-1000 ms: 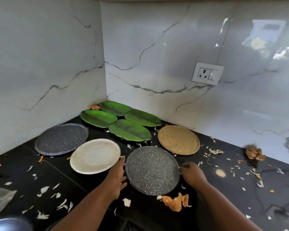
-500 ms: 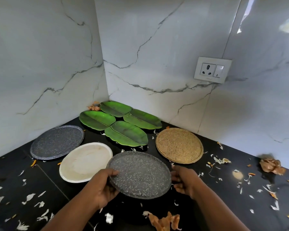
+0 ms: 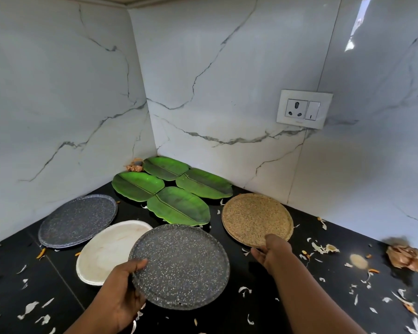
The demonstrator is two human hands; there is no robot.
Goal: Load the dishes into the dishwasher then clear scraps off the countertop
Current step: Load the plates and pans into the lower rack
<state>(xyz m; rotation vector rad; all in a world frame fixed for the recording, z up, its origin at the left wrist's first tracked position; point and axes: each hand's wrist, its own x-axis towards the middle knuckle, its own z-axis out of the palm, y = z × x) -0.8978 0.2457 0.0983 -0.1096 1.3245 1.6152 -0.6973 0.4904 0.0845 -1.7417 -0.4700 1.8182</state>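
- Setting: a home kitchen, seen at the inside corner of a worktop.
- Black countertop [image 3: 239, 307]: glossy dark stone with faint joint lines, meeting two walls at a right angle.
- Marble-look backsplash [image 3: 215, 80]: white glossy wall slabs with grey veins, rising from the worktop on both sides.
- Wall socket [image 3: 304, 108]: a white plate with a three-pin outlet and switch, mounted above the counter.
- Tableware: four green leaf-shaped plates [image 3: 177, 206] clustered in the corner; round speckled grey plate [image 3: 77, 220], white plate [image 3: 111, 249] and tan plate [image 3: 257, 219] laid flat nearby.
- Food scraps: onion skins [image 3: 407, 257] and pale vegetable peelings [image 3: 29, 308] scattered over the surface.
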